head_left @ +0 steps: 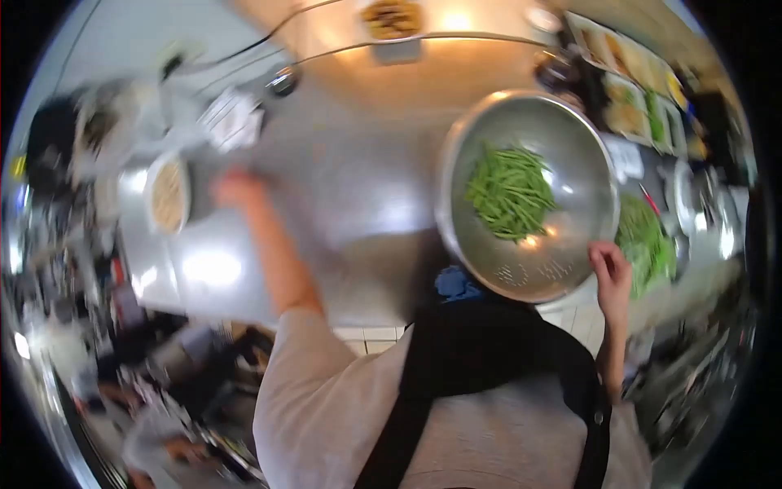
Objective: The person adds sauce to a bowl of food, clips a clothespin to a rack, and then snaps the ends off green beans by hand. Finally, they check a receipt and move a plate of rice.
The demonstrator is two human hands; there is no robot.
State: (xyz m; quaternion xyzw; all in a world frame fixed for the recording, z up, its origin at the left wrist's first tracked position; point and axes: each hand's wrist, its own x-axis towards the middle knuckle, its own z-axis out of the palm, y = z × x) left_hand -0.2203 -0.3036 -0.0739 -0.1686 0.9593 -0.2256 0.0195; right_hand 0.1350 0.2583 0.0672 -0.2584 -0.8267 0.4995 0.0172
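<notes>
A large metal colander [582,191] stands tilted on the right of the steel counter, with small drain holes visible near its front side. Inside it lies a heap of green beans [511,193]. My right hand [612,269] grips the colander's near right rim, fingers curled over the edge. My left hand [238,190] is stretched out over the counter on the left, smeared by motion, so its fingers cannot be made out. Just left of it is a white oval dish [186,196] with pale, grainy contents [169,197].
A crumpled white cloth [232,120] lies behind my left hand. Leafy greens [646,244] sit right of the colander, and trays of food [627,57] stand at the back right. A blue cloth [456,284] is at the front edge. Another person [159,440] is at lower left.
</notes>
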